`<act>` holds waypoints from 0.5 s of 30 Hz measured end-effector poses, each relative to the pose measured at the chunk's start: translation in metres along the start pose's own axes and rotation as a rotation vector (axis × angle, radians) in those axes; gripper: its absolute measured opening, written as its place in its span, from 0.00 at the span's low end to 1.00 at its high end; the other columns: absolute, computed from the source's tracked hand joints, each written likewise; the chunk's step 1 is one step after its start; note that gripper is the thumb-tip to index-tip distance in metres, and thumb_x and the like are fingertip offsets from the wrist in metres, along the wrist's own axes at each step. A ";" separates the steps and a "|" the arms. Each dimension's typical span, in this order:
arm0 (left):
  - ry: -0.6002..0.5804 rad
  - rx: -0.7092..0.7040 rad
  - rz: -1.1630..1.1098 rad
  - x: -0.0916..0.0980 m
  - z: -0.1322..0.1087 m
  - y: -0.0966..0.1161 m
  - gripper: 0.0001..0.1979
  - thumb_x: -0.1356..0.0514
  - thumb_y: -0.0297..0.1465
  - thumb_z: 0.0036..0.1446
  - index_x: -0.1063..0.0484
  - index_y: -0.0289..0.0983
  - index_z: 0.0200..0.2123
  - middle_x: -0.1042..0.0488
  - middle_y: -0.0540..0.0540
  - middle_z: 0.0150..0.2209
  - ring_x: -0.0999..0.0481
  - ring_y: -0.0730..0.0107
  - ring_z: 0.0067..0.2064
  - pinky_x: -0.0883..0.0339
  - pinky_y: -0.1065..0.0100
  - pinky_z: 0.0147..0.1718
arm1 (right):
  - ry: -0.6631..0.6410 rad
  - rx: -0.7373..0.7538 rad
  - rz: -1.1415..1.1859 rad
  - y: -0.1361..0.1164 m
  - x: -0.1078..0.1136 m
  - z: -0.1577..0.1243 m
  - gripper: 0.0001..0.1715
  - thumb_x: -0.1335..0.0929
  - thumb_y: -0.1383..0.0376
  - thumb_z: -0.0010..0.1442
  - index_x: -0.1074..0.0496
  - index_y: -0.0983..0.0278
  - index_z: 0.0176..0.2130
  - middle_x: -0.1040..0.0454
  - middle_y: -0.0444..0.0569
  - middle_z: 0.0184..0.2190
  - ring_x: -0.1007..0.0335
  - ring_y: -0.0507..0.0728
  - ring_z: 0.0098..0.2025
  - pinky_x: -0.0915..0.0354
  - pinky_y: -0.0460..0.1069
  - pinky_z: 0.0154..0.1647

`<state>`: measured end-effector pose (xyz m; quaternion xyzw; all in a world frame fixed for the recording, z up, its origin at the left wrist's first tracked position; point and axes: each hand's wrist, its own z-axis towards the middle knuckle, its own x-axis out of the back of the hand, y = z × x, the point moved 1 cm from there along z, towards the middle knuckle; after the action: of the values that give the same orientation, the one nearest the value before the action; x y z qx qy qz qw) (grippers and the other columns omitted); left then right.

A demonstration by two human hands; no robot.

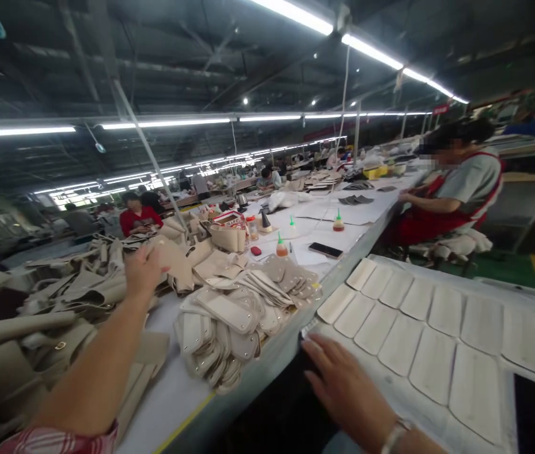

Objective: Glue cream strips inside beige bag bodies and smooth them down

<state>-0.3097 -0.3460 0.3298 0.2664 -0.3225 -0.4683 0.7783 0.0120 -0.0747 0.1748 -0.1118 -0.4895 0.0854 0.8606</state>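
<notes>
My left hand point(144, 271) reaches out over the left side of the table, its fingers on or beside a flat beige piece point(175, 258); blur hides whether it grips the piece. My right hand point(338, 378) rests with spread fingers at the near left edge of a board point(390, 378), holding nothing. Rows of cream rounded panels point(428, 359) lie on that board. Between my hands, a heap of beige pieces with small metal studs point(224, 315) sits at the table's edge. Folded beige parts point(78, 284) are piled at the left.
A black phone point(325, 250), glue bottles point(281, 246) with green tips, a dark cone point(266, 222) and a red object point(256, 251) stand or lie on the white table point(305, 227). A person in a red apron point(456, 189) sits at the right.
</notes>
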 end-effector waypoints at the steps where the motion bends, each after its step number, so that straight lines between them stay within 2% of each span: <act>1: 0.006 -0.001 0.000 0.000 -0.001 0.001 0.17 0.44 0.39 0.51 0.28 0.32 0.38 0.32 0.47 0.30 0.29 0.72 0.25 0.27 0.71 0.17 | -0.056 0.064 0.012 -0.016 -0.017 0.020 0.24 0.36 0.64 0.56 0.35 0.59 0.53 0.37 0.50 0.56 0.42 0.62 0.56 0.43 0.58 0.56; 4: 0.065 0.000 -0.101 0.008 -0.002 0.004 0.18 0.43 0.40 0.49 0.28 0.33 0.39 0.31 0.47 0.30 0.29 0.72 0.27 0.25 0.70 0.21 | -0.165 0.145 0.074 -0.047 -0.065 0.060 0.26 0.35 0.62 0.55 0.36 0.60 0.54 0.41 0.52 0.58 0.46 0.64 0.58 0.48 0.60 0.58; 8: 0.197 -0.027 -0.335 0.032 -0.007 0.028 0.16 0.42 0.39 0.51 0.29 0.33 0.39 0.30 0.48 0.31 0.27 0.71 0.32 0.23 0.62 0.31 | -0.180 0.057 0.144 -0.053 -0.105 0.092 0.33 0.33 0.61 0.53 0.40 0.66 0.57 0.41 0.57 0.58 0.46 0.65 0.58 0.49 0.59 0.59; 12: 0.191 -0.079 -0.519 0.051 -0.032 0.072 0.12 0.39 0.36 0.50 0.28 0.36 0.36 0.29 0.51 0.33 0.26 0.67 0.38 0.25 0.54 0.38 | -0.089 -0.106 0.278 -0.053 -0.111 0.124 0.49 0.29 0.61 0.47 0.50 0.75 0.61 0.47 0.63 0.60 0.52 0.64 0.61 0.51 0.56 0.61; 15: 0.093 -0.035 -0.497 0.052 -0.069 0.087 0.10 0.41 0.36 0.51 0.28 0.40 0.38 0.27 0.53 0.34 0.26 0.64 0.40 0.26 0.51 0.41 | -0.019 -0.240 0.513 -0.067 -0.101 0.142 0.60 0.26 0.56 0.40 0.55 0.73 0.62 0.52 0.64 0.61 0.58 0.65 0.63 0.53 0.58 0.62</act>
<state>-0.1912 -0.3486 0.3602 0.3450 -0.2028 -0.6380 0.6579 -0.1592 -0.1492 0.1802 -0.3322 -0.4597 0.2427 0.7870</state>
